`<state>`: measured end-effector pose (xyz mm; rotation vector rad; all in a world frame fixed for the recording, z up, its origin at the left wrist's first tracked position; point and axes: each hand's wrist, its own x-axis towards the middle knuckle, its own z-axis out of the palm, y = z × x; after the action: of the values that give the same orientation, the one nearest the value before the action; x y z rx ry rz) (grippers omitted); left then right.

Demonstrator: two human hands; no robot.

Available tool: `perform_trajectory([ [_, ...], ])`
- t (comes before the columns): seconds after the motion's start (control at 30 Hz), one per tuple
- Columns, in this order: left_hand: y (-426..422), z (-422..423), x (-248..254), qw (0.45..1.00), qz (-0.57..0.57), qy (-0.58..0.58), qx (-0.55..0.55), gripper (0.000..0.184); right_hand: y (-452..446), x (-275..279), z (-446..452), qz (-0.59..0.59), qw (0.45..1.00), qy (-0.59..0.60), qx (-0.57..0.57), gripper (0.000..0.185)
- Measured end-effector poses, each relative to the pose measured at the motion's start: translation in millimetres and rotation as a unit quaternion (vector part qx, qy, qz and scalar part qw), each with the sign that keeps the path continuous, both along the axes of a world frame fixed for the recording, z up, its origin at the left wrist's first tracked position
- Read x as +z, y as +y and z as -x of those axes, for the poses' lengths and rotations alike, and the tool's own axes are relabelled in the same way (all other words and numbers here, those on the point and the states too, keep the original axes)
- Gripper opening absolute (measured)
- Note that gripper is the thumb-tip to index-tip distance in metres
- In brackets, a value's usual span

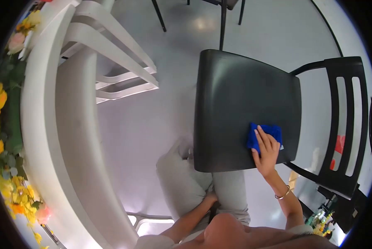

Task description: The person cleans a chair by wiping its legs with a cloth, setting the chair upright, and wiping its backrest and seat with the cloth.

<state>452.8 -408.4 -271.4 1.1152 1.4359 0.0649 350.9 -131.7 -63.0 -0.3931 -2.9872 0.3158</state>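
A blue cloth [254,130] lies on the black chair seat [244,91], close to the seat's near right part. My right hand [267,151] presses down on the cloth, its fingers laid over it and the thumb along its near edge. A small white tag shows at the cloth's right side. My left hand [211,197] rests low at my lap, between the grey trouser legs [184,174], beside a narrow dark thing I cannot make out. Its fingers are mostly hidden.
The chair's slatted backrest [347,124] stands at the right. A long white table edge [38,124] with yellow flowers [18,199] curves along the left. White legs [115,50] reach the grey floor [152,120]. Dark furniture legs [159,16] show at the top.
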Motion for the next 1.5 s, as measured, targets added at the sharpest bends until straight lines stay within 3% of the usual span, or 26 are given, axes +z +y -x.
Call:
perform_trajectory([
  [0.1, 10.7, 36.8, -23.8, 0.998, 0.042, 0.019, -0.052, 0.034, -5.4, 0.4, 4.2, -0.003, 0.999, 0.054, -0.001, 0.051],
  [0.23, 10.0, 75.9, -0.5, 0.995, 0.035, 0.081, -0.055, 0.034, -12.4, 5.1, -2.3, -0.006, 0.995, 0.101, -0.007, 0.051],
  [0.3, -4.7, 82.2, 41.6, 0.970, -0.121, 0.201, 0.065, 0.031, -13.3, 3.3, -6.1, 0.007, 0.993, 0.116, -0.018, 0.048],
  [0.33, -8.2, 91.7, 83.2, 0.952, -0.176, 0.121, 0.217, 0.027, -13.3, 2.9, -6.6, 0.001, 0.992, 0.125, -0.017, 0.048],
  [0.37, -7.9, 101.0, 129.5, 0.904, -0.226, 0.034, 0.361, 0.024, -12.3, 1.3, -8.0, 0.005, 0.991, 0.135, -0.009, 0.046],
  [0.4, -6.7, 103.7, 168.3, 0.903, -0.232, 0.037, 0.360, 0.024, -11.4, 1.1, -11.3, 0.010, 0.990, 0.143, 0.000, 0.043],
  [0.43, -5.3, 105.9, 201.7, 0.848, -0.263, 0.002, 0.460, 0.021, -11.9, 3.3, -12.1, 0.009, 0.987, 0.159, 0.004, 0.038],
  [0.47, -4.9, 108.0, 216.7, 0.782, -0.288, -0.036, 0.551, 0.019, -12.8, 4.7, -13.1, 0.005, 0.987, 0.163, 0.001, 0.038],
  [0.5, -4.9, 109.6, 210.9, 0.784, -0.293, -0.036, 0.547, 0.019, -13.3, 5.4, -13.9, -0.003, 0.984, 0.179, 0.011, 0.036],
  [0.57, -4.4, 106.2, 185.8, 0.630, -0.460, 0.276, 0.561, 0.031, -13.9, 8.3, -15.8, -0.014, 0.979, 0.202, 0.027, 0.033],
  [0.6, -3.6, 103.8, 176.3, 0.628, -0.458, 0.275, 0.566, 0.031, -18.6, 6.6, -22.6, -0.015, 0.979, 0.199, 0.032, 0.033],
  [0.67, 4.3, 112.0, 164.5, 0.544, -0.431, 0.284, 0.662, 0.046, -27.6, 5.5, -24.9, 0.065, 0.976, 0.184, 0.093, 0.035],
  [0.7, 4.3, 113.4, 152.8, 0.536, -0.433, 0.286, 0.666, 0.046, -41.9, 8.0, -26.3, 0.076, 0.974, 0.172, 0.124, 0.038],
  [0.77, 2.2, 114.5, 122.2, 0.547, -0.413, 0.107, 0.720, 0.056, -72.1, 13.9, -22.0, 0.067, 0.967, 0.160, 0.188, 0.039],
  [0.93, -4.3, 117.1, 77.9, 0.581, -0.388, 0.124, 0.705, 0.054, -88.7, -11.4, 62.3, 0.117, 0.938, 0.205, 0.255, 0.037],
  [1.13, -9.2, 120.3, 86.7, 0.595, -0.396, 0.088, 0.694, 0.052, -17.2, -37.0, 189.5, 0.081, 0.978, 0.170, 0.086, 0.039],
  [1.3, -11.8, 125.0, 65.2, 0.604, -0.411, 0.136, 0.669, 0.055, -101.6, -23.2, 77.9, 0.028, 0.935, 0.221, 0.276, 0.030],
  [1.33, -13.8, 123.7, 52.4, 0.589, -0.409, 0.052, 0.695, 0.055, -120.7, -10.5, 46.0, 0.045, 0.938, 0.175, 0.296, 0.029],
  [1.37, -14.0, 122.3, 45.1, 0.571, -0.405, -0.034, 0.714, 0.056, -134.8, 0.5, 19.9, 0.062, 0.939, 0.141, 0.308, 0.028],
  [1.5, -7.9, 116.9, 62.2, 0.561, -0.416, 0.011, 0.715, 0.059, -135.0, 2.1, 10.1, 0.097, 0.938, 0.122, 0.308, 0.029],
])
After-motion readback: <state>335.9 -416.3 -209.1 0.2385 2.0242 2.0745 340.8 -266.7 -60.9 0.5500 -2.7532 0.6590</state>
